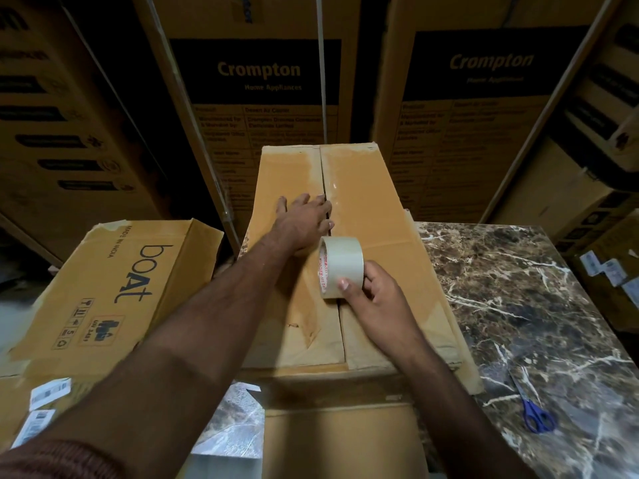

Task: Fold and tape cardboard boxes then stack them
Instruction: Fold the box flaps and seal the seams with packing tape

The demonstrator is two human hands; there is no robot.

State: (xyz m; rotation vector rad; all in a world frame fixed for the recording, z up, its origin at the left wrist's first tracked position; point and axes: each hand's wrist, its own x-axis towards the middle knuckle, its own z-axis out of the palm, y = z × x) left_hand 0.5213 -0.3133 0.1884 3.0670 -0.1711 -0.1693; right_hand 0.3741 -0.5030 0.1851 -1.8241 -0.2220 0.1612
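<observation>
Pressing flat-fingered on the centre seam of a cardboard box (363, 216), the left hand (304, 223) steadies it while the right hand (373, 292) grips a roll of clear tape (340, 266) standing on that seam. The box lies on a marble-patterned table (518, 305); scissors (534, 413) rest right of the box, a flattened "boAt" carton (114, 288) left, tall Crompton cartons (262, 98) behind.

"boAt" (plus "MADE IN INDIA") on flattened carton (114, 288); "Crompton Home Appliances" on tall boxes (259, 74).
</observation>
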